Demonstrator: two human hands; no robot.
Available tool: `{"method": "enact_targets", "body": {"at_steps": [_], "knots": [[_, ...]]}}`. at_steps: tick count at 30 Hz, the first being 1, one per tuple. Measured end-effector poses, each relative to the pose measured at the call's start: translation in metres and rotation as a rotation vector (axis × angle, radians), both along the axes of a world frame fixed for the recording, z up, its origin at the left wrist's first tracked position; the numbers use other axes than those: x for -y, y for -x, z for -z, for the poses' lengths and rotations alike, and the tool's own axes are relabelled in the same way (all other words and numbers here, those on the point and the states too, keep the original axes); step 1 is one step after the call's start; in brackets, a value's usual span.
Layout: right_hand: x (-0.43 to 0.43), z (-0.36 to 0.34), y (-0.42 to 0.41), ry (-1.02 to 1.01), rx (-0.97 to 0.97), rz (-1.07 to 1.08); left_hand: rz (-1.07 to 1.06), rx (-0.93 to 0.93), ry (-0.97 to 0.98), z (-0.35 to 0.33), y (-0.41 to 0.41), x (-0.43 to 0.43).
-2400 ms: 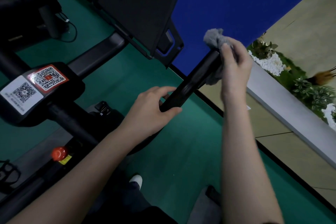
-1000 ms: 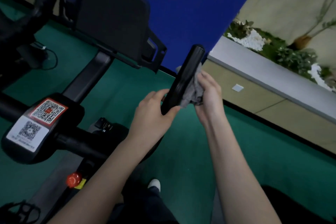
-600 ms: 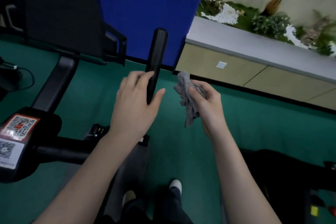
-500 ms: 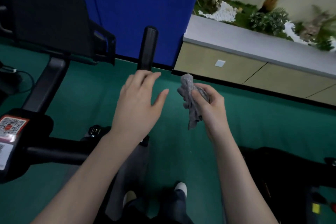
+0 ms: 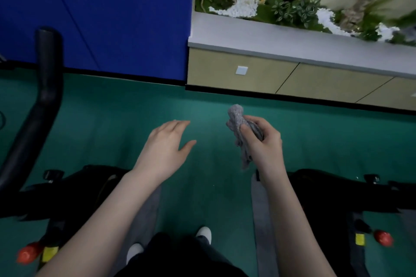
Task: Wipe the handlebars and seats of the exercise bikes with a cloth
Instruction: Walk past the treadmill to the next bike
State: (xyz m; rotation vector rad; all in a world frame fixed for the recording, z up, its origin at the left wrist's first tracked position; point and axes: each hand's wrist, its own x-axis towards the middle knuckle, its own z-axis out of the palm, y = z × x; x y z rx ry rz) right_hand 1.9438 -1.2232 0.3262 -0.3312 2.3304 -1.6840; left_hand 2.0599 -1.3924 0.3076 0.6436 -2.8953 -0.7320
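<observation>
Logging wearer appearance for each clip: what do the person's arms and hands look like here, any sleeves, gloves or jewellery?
Both forearms are bare to the frame's edge, with no sleeves showing. The left hand and right hand wear no gloves; no watch, ring or band shows. Below are dark trousers and white shoes.

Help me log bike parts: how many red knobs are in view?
2. One red knob sits at lower left, the other at lower right; more may lie outside the frame.

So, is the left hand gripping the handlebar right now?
No, the left hand hovers open over the floor, clear of the handlebar.
</observation>
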Motion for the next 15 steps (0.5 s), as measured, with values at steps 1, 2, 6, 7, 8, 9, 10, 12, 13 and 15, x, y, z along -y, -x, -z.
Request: {"method": "enact_targets", "body": {"at_steps": [1,2,6,7,8,9,10,12,13,15], "knots": [[-0.01,0.0,0.008,0.003,-0.004,0.01,0.001,0.011,0.0,0.003,0.009,-0.006],[-0.021,0.0,0.017,0.007,-0.005,0.019,0.006,0.022,0.003,0.005,0.018,-0.011],[-0.056,0.004,0.048,0.002,-0.021,0.052,0.029,0.068,0.031,0.014,0.05,-0.026],[-0.064,0.006,0.055,-0.005,-0.028,0.066,0.036,0.083,0.038,0.016,0.056,-0.029],[-0.07,0.007,0.061,-0.005,-0.027,0.081,0.044,0.099,0.045,0.018,0.063,-0.031],[-0.075,0.01,0.068,-0.001,-0.021,0.097,0.052,0.115,0.055,0.02,0.069,-0.032],[-0.078,0.012,0.074,0.006,-0.012,0.111,0.061,0.131,0.066,0.023,0.075,-0.033],[-0.08,0.017,0.086,0.014,0.011,0.13,0.078,0.155,0.081,0.028,0.086,-0.032],[-0.078,0.019,0.091,0.017,0.024,0.134,0.085,0.166,0.087,0.03,0.092,-0.031],[-0.073,0.022,0.102,0.023,0.038,0.124,0.094,0.191,0.095,0.036,0.105,-0.027]]}}
